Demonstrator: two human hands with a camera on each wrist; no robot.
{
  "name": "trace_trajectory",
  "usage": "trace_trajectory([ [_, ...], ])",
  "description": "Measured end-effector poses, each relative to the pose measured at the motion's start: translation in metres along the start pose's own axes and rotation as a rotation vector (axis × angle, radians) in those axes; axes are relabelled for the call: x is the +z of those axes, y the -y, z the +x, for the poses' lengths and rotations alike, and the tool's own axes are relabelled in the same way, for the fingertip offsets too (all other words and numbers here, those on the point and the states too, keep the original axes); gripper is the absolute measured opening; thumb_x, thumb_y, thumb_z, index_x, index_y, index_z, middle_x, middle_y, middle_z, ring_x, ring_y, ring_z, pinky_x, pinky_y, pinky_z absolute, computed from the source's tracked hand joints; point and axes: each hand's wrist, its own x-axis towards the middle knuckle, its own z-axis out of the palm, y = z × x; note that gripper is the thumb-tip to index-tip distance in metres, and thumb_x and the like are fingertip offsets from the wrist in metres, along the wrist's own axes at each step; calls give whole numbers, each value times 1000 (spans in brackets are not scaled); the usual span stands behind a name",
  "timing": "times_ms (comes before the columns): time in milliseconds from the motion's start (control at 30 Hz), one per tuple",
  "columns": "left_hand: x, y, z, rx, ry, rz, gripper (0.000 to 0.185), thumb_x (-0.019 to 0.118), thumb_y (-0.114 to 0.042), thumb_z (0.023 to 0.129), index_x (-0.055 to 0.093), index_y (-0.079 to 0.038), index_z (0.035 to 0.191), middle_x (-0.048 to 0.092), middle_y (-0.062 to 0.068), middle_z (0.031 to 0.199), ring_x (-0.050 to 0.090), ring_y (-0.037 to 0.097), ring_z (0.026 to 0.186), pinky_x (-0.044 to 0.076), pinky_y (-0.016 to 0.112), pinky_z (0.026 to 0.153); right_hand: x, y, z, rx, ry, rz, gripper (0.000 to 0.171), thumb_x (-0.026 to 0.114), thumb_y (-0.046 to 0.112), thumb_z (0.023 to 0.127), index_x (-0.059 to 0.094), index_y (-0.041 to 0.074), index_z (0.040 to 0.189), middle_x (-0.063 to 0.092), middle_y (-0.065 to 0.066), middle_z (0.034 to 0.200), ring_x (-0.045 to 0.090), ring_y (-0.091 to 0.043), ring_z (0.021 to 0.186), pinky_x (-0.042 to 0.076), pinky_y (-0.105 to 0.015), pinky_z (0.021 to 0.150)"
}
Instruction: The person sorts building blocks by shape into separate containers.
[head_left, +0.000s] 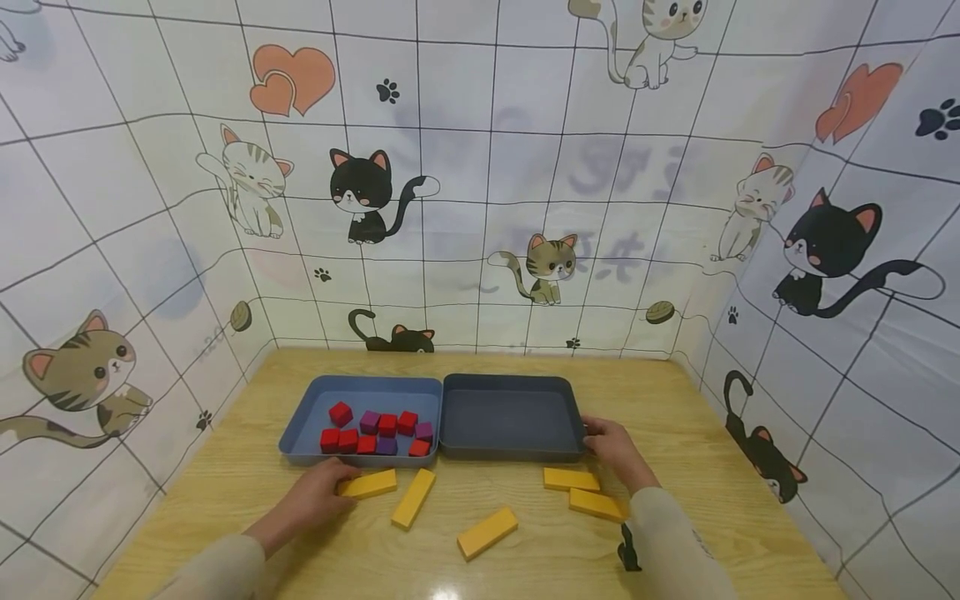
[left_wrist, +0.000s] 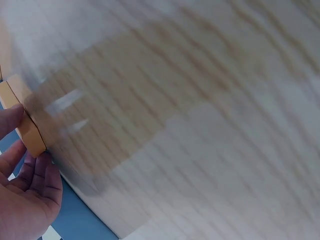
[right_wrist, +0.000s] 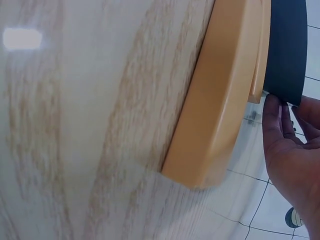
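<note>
Fingers point(left_wrist: 39, 174) pinching block point(left_wrist: 31, 136), cubes point(head_left: 369, 423) — head view only

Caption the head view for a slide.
Left hand grips a yellow block; right hand holds the dark tray beside a blue tray of cubes.

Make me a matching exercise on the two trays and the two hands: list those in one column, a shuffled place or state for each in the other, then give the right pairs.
Column one
1. Blue rectangular tray
2. Dark grey rectangular tray
3. Left hand
4. Right hand

Column two
A. Grips a yellow rectangular block
B. Stands to the right of the other tray
C. Grips a tray's edge
D. Contains red and purple cubes

Right pairs: 1-D, 2-B, 3-A, 4-C
</note>
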Motion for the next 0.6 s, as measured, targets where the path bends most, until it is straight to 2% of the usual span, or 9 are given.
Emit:
trace_trajectory([
  [267,0,-1,-3,39,-10,6,31,84,-11,72,74,-5,101,55,-4,84,46,10,73,43,29,65,-1,-1,2,-3,1,1,47,47,-8,97,42,-12,143,52,-33,130,54,-42,118,45,-52,101],
  [600,-10,-8,-4,-43,2,-18,33,83,-13,74,74,-6,104,62,-3,91,53,14,81,50,39,78,-2,-1,1,7,3,-41,47,47,-6,97,42,-10,144,53,-31,129,54,-41,116,44,-54,101],
])
